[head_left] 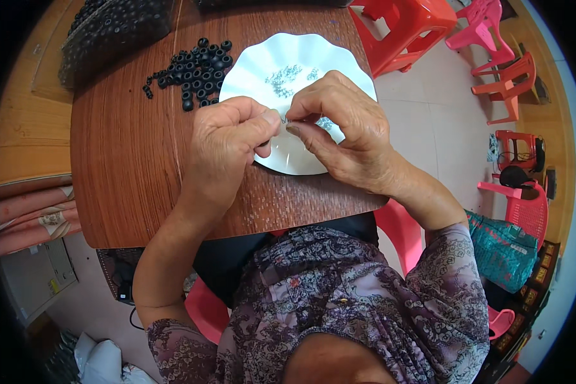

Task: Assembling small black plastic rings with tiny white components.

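Note:
Over the near part of a white plate (246, 67) with a wavy rim and grey-green leaf print, my two hands almost meet. My left hand (230, 131) is closed, thumb pressed to the forefinger. From the other side my right hand (349, 125) pinches with thumb and forefinger, its tips close to the left thumb. Whatever lies between the fingertips is too small to make out. Black beads (201, 70) with wide holes lie heaped on the wooden table (128, 153), left of the plate; smaller ones trail off at the heap's left end.
A clear bag of black beads (118, 41) stands at the table's far left. Beyond the right edge are a red stool (409, 29), several pink and red chairs (509, 83) and a teal bag (505, 253). Folded pink cloth (35, 214) is at the left.

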